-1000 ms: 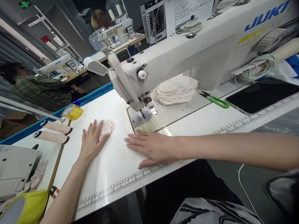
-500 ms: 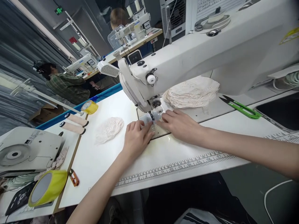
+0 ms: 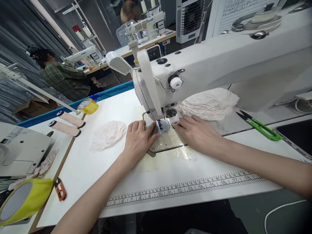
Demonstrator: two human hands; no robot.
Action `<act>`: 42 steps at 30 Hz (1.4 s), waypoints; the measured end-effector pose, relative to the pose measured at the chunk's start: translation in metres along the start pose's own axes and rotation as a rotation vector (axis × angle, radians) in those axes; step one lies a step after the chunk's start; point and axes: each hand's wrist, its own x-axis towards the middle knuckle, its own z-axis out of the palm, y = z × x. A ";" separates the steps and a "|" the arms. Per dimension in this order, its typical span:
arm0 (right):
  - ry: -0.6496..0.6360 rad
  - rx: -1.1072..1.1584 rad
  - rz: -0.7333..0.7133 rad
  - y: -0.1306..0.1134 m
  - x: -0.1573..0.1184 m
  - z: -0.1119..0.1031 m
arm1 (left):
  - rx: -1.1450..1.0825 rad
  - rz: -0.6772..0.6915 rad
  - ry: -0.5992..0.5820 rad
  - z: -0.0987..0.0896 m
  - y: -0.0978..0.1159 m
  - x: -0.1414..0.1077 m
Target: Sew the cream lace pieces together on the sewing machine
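At the sewing machine [image 3: 148, 87], my left hand [image 3: 137, 138] rests just left of the metal needle plate [image 3: 163, 126], thumb and forefinger stretched toward it. Its fingers are slightly apart, and no item shows in them. My right hand [image 3: 198, 135] lies on the plate's right side with its fingers curled together; whether they hold anything is hidden. A stack of cream lace pieces [image 3: 209, 104] sits behind my right hand, under the machine arm. More pale lace [image 3: 109, 135] lies flat on the white table left of my left hand.
Green snips [image 3: 262, 126] and a dark phone [image 3: 297, 130] lie at right. Thread cones [image 3: 64, 128], yellow tape [image 3: 88, 106], a larger tape roll [image 3: 26, 201] and orange snips [image 3: 60, 189] are at left. A person in a plaid shirt [image 3: 64, 79] sits beyond the table.
The view has shifted. My hands have moved apart, and the needle plate between them is now more exposed.
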 end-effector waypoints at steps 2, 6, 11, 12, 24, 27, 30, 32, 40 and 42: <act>0.009 -0.007 -0.003 0.000 0.002 0.001 | -0.001 -0.009 0.018 0.004 -0.003 0.004; 0.025 -0.032 -0.040 0.001 -0.003 0.001 | 0.006 0.030 0.018 0.003 -0.004 0.000; -0.036 -0.103 -0.080 0.003 0.007 -0.003 | 0.014 0.027 -0.048 -0.004 -0.002 -0.002; -0.049 -0.115 -0.074 0.004 0.013 -0.003 | 0.017 0.018 -0.057 -0.004 -0.002 0.000; -0.104 -0.045 -0.031 0.009 0.054 0.018 | 0.080 -0.060 -0.131 0.008 -0.011 0.023; -0.120 -0.028 -0.050 0.009 0.056 0.016 | 0.093 -0.060 -0.127 0.008 -0.010 0.023; -0.072 -0.014 -0.034 0.010 0.055 0.017 | 0.117 -0.031 -0.083 0.008 -0.010 0.021; -0.043 -0.015 -0.031 0.010 0.053 0.018 | 0.130 -0.011 -0.060 0.007 -0.010 0.019; -0.083 -0.030 -0.057 0.012 0.047 0.013 | 0.095 0.009 -0.059 0.001 -0.005 0.005; -0.079 -0.016 -0.061 0.012 0.049 0.010 | 0.079 0.004 -0.064 0.001 -0.005 0.005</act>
